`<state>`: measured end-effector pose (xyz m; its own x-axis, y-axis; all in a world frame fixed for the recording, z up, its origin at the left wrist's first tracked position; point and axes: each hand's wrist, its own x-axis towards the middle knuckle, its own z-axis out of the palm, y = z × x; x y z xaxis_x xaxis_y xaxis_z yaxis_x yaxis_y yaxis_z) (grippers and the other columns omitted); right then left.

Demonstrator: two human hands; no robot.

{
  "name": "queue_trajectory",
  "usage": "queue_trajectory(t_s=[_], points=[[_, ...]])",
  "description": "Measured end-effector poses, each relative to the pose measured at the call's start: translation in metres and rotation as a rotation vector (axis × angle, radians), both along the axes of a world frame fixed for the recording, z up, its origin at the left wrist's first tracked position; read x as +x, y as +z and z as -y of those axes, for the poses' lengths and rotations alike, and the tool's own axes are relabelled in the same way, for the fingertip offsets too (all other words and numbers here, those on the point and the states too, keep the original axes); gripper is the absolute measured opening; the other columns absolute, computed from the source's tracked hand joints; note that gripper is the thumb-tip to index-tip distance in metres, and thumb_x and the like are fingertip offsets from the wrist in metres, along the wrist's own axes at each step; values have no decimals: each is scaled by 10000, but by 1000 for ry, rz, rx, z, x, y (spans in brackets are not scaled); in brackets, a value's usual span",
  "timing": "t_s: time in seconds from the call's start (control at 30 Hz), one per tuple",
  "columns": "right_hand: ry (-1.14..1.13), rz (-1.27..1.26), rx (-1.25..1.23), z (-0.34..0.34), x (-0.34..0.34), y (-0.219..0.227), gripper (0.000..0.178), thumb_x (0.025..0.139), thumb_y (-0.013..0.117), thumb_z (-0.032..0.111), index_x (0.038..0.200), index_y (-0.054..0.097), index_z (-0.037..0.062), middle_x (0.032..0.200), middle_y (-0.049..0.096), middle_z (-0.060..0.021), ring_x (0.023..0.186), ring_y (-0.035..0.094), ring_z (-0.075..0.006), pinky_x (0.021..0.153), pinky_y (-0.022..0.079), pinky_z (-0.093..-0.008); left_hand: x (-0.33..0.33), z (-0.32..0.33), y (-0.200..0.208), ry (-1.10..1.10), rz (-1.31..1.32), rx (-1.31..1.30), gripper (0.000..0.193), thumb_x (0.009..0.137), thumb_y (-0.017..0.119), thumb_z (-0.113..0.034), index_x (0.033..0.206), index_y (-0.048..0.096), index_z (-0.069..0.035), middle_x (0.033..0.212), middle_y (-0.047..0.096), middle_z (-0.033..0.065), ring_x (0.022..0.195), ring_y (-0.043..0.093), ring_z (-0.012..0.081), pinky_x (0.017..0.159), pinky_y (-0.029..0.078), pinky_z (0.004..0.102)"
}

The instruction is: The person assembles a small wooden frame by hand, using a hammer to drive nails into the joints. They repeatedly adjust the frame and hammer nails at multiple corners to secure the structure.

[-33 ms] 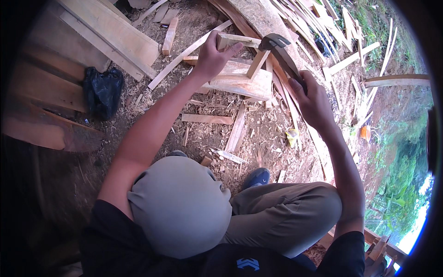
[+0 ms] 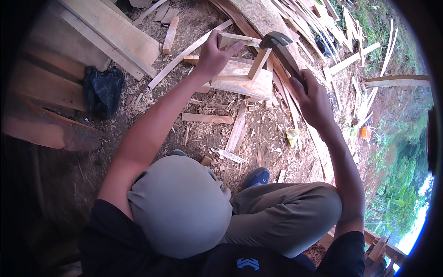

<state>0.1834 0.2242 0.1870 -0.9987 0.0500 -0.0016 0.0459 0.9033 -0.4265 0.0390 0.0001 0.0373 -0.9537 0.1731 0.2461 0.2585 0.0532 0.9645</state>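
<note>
While the left hand [image 2: 213, 59] is clamped on one end of a wooden frame [image 2: 245, 40] over a pale wood block [image 2: 259, 88], the right hand [image 2: 314, 99] is closed around the handle of a hammer [image 2: 287, 61], whose head seems to touch the frame's corner.

1. The right hand [image 2: 314, 99] covers the grip end of the hammer [image 2: 287, 60] from me.
2. The hammer's head blocks my view of one corner of the wooden frame [image 2: 259, 64].
3. A knee [image 2: 182, 207] hides most of one shoe [image 2: 176, 153].
4. I can't identify the small orange thing [image 2: 365, 133].
</note>
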Motion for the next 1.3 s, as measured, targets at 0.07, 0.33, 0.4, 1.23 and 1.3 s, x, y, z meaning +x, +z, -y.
queue_trajectory(t_s=[0.07,0.33,0.4,1.23,1.3], points=[[1,-40,-15,1,-3,-2,324,1062,573,325,1087,555,2,801,668,-259,717,675,-389,672,484,-475,3,-2,5,7,71,36,430,909,786,-416,1014,558,-67,779,526,-36,651,482,49,574,423,234],[22,-15,-36,5,-7,-3,347,1069,551,341,1067,586,-5,753,652,-244,685,671,-384,654,479,-472,5,-4,-5,7,127,-53,474,879,783,-496,974,556,-91,725,502,-49,562,449,34,458,387,227],[21,-21,-11,5,-8,-2,347,1069,552,339,1064,593,-5,730,647,-237,665,666,-386,640,476,-471,3,-6,-7,31,53,-93,470,879,784,-495,957,548,-97,725,498,-52,583,459,36,487,396,234],[65,-95,10,23,-19,-21,303,1069,561,297,1072,557,-6,748,665,-246,687,668,-433,636,467,-509,8,-8,-38,245,-54,93,516,858,786,-501,981,556,-54,728,597,23,660,589,114,620,514,329],[82,-102,33,19,-18,-24,302,1071,556,298,1075,555,-4,751,668,-245,690,671,-431,640,466,-511,13,-11,-32,207,-45,105,476,871,793,-459,991,537,-76,752,567,-15,647,534,57,562,459,263]])
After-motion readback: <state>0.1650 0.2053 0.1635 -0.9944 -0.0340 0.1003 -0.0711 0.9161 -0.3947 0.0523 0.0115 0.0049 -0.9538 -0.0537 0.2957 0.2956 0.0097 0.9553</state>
